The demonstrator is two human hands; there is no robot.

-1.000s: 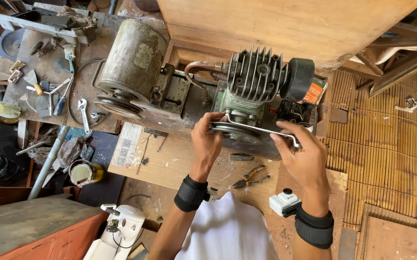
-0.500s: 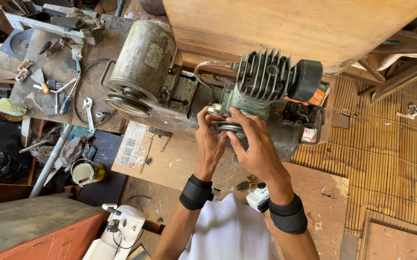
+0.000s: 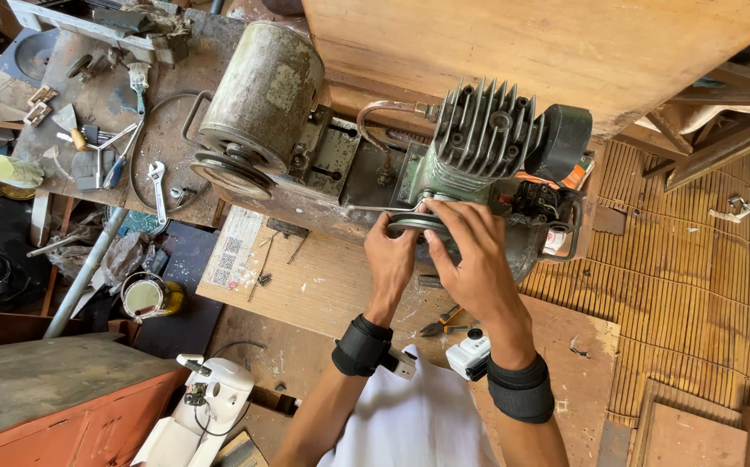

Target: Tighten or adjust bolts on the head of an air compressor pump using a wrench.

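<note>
Pulley wheel (image 3: 416, 227) of the green finned compressor head (image 3: 479, 143), mounted at the front edge of the rusty base plate (image 3: 332, 195); both hands are on it. Half a second ago the right hand lay lower across the wheel, and a second ago it held a long wrench out to the right; now the wrench (image 3: 384, 208) lies against the wheel's top, its handle pointing left, and the right hand has closed in over the hub. Judged from this, the wrench has been reset on the centre fitting for another turn.

Left hand (image 3: 390, 255): fingers curled around the wheel's left rim, clenched on it, thumb near the wrench shank.
Right hand (image 3: 474, 259): spread over the wheel's right side, fingers bent onto the rim and hub; whether they pinch the wrench head cannot be told.

Grey electric motor (image 3: 262, 95) at the plate's left end, with its own grooved pulley (image 3: 232, 173). Pliers (image 3: 444, 322) on the wooden board below the hands. Spanner (image 3: 158, 186) and mixed hand tools on the dark bench at the upper left corner.
</note>
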